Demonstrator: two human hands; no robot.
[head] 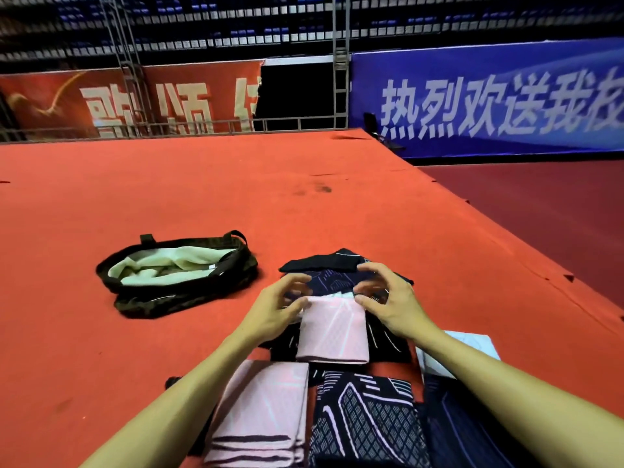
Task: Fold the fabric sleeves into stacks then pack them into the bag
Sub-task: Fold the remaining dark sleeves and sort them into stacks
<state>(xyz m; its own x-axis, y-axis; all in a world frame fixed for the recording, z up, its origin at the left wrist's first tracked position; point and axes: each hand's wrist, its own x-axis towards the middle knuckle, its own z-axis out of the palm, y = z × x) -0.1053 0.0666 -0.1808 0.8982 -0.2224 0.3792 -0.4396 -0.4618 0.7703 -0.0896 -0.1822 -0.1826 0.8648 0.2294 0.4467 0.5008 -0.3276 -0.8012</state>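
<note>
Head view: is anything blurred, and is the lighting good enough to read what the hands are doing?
Head view: the left hand and right hand are motion-blurred at the pink sleeve, so their grip is unclear; head view: even light on the carpet, no glare, dim stands behind, blue banner lettering slightly soft.

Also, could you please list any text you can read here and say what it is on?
"热烈欢送我校": white characters on the blue banner, cut off at the frame's right edge.
On the red banner: large white characters, partly hidden and blurred, not surely readable.
The white tag in the bag: too small to read.
The fabric sleeves: line patterns only, no text.
</note>
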